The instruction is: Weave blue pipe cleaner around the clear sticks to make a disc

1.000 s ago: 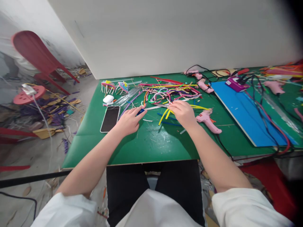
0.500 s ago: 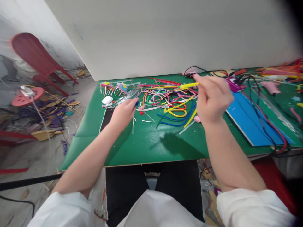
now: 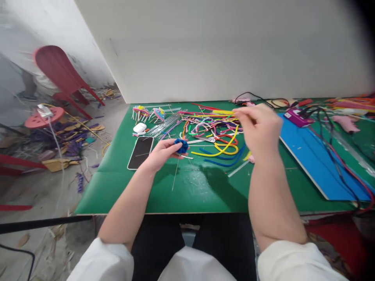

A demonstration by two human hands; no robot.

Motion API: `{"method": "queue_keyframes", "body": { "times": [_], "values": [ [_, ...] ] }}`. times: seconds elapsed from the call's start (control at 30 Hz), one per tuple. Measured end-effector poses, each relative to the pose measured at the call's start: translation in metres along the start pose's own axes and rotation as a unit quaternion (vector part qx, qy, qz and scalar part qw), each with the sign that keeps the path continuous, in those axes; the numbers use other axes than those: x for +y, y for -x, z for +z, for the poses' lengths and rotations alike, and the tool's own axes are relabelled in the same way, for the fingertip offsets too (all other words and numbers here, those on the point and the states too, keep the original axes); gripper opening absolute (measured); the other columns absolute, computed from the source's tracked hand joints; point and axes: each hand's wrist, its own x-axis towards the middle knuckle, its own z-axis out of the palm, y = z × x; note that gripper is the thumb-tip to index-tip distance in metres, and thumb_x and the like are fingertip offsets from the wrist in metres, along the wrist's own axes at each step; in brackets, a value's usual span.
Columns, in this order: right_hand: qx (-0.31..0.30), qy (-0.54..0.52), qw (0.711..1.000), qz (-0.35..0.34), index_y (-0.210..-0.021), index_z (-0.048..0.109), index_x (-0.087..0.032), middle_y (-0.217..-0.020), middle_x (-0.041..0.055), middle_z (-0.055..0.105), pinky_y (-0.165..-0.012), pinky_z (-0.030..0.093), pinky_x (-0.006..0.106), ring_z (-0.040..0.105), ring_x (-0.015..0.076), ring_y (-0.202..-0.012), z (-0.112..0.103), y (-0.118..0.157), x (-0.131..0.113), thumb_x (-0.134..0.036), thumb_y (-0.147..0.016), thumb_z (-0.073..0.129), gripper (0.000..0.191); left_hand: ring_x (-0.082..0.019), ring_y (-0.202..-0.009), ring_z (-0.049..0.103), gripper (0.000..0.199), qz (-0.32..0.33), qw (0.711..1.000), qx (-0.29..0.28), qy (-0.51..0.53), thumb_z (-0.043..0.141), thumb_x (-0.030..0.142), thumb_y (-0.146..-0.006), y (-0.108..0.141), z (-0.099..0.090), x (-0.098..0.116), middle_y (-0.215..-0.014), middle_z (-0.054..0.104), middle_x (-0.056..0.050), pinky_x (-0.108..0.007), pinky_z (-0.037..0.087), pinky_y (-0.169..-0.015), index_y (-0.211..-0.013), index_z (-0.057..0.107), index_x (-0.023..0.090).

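My left hand [image 3: 159,156] is closed in a pinch on a small fuzzy blue pipe-cleaner bundle [image 3: 182,145], low over the green table. Raised over the pile, my right hand [image 3: 261,127] pinches the end of a yellow fuzzy stick [image 3: 223,112], which points left. It looks like a pipe cleaner, but blur hides its detail. Below it lies a tangle of coloured pipe cleaners [image 3: 202,125]. A pair of scissors [image 3: 209,139] sits among them. Blue pipe cleaners [image 3: 224,163] curve in front of the scissors.
A phone [image 3: 141,153] and a white earbud case [image 3: 140,128] lie left. Behind them are clear thin sticks [image 3: 164,125] and two small decorated umbrella shapes [image 3: 159,113]. Rightward are a blue board [image 3: 319,164], cables, a purple box [image 3: 297,117] and a pink glue gun [image 3: 346,123].
My left hand has moved right and toward me, bringing the blue bundle into clear view. My right hand has shifted slightly left and down with the yellow stick. The camera view has also shifted.
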Motion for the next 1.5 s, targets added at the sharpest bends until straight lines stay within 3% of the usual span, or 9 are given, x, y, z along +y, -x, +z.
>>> {"method": "queue_keyframes", "body": {
  "times": [0.17,0.33,0.43,0.57,0.9,1.13,1.23,1.37,1.5],
  "values": [
    [-0.178,-0.164,0.967,0.084,-0.083,0.063,-0.020,-0.061,-0.0022,0.059,-0.057,0.041,0.025,0.054,0.0115,-0.055,0.042,0.023,-0.018,-0.030,-0.087,0.053,0.015,-0.017,-0.069,0.069,0.035,0.014,0.999,-0.027,-0.017,0.067,0.034,-0.076,-0.002,0.004,-0.007,-0.088,0.071,-0.006,-0.026,0.055,-0.061,-0.105,0.059,0.017],
    [-0.268,-0.200,0.936,0.109,-0.083,0.061,-0.020,-0.059,-0.0027,0.057,-0.054,0.037,0.023,0.052,0.0109,-0.053,0.060,0.043,-0.031,-0.030,-0.087,0.051,0.014,-0.014,-0.065,0.066,0.025,0.042,0.998,0.044,-0.008,0.072,0.028,-0.070,0.001,0.005,-0.008,-0.071,0.067,-0.001,-0.023,0.052,-0.059,-0.083,0.054,0.017],
    [-0.289,-0.248,0.917,0.123,-0.081,0.060,-0.020,-0.062,-0.0018,0.058,-0.055,0.039,0.024,0.054,0.0115,-0.056,0.063,0.047,-0.031,-0.033,-0.087,0.051,0.017,-0.010,-0.066,0.063,0.023,0.078,0.993,0.086,-0.013,0.077,0.024,-0.064,0.001,0.005,-0.010,-0.074,0.066,0.000,-0.022,0.052,-0.062,-0.073,0.058,0.015],
    [-0.310,-0.289,0.896,0.131,-0.080,0.060,-0.020,-0.064,-0.0017,0.060,-0.056,0.041,0.024,0.055,0.0114,-0.057,0.063,0.047,-0.028,-0.034,-0.086,0.051,0.018,-0.008,-0.059,0.060,0.021,0.082,0.992,0.098,-0.021,0.078,0.024,-0.062,0.000,0.003,-0.014,-0.069,0.063,0.002,-0.020,0.051,-0.056,-0.071,0.062,0.015],
    [-0.244,-0.278,0.915,0.164,-0.082,0.062,-0.021,-0.064,-0.0018,0.059,-0.056,0.044,0.026,0.056,0.0125,-0.058,0.075,0.053,-0.022,-0.032,-0.084,0.055,0.014,-0.009,-0.058,0.062,0.024,0.077,0.987,0.131,-0.047,0.077,0.024,-0.063,0.000,0.006,-0.015,-0.069,0.066,0.002,-0.019,0.050,-0.056,-0.080,0.062,0.017],
    [-0.340,-0.359,0.857,0.144,-0.103,0.065,-0.022,-0.091,0.0021,0.068,-0.061,0.049,0.025,0.061,0.0118,-0.070,0.068,0.049,-0.029,-0.022,-0.087,0.049,0.023,-0.012,-0.063,0.065,0.018,0.102,0.986,0.118,-0.053,0.077,0.026,-0.064,0.001,0.004,-0.017,-0.071,0.068,-0.001,-0.026,0.054,-0.064,-0.073,0.065,0.016],
    [-0.361,-0.372,0.843,0.143,-0.107,0.065,-0.022,-0.103,0.0037,0.067,-0.071,0.051,0.028,0.063,0.0142,-0.084,0.067,0.048,-0.031,-0.021,-0.086,0.051,0.026,-0.013,-0.067,0.066,0.018,0.112,0.985,0.116,-0.064,0.077,0.025,-0.064,0.001,0.003,-0.019,-0.075,0.069,-0.002,-0.027,0.055,-0.067,-0.073,0.065,0.015],
    [-0.379,-0.387,0.831,0.123,-0.110,0.064,-0.025,-0.112,0.0037,0.064,-0.086,0.048,0.033,0.060,0.0177,-0.102,0.066,0.048,-0.033,-0.021,-0.084,0.054,0.029,-0.011,-0.061,0.064,0.018,0.106,0.985,0.115,-0.073,0.076,0.027,-0.066,0.000,0.001,-0.020,-0.071,0.068,-0.001,-0.023,0.052,-0.059,-0.075,0.064,0.016],
    [-0.360,-0.407,0.828,0.141,-0.106,0.067,-0.025,-0.107,0.0036,0.066,-0.085,0.048,0.032,0.060,0.0183,-0.100,0.070,0.051,-0.034,-0.029,-0.080,0.062,0.027,-0.009,-0.056,0.062,0.022,0.082,0.988,0.111,-0.073,0.076,0.026,-0.066,0.000,0.002,-0.018,-0.069,0.065,0.001,-0.019,0.048,-0.051,-0.079,0.061,0.016]
  ]
}}
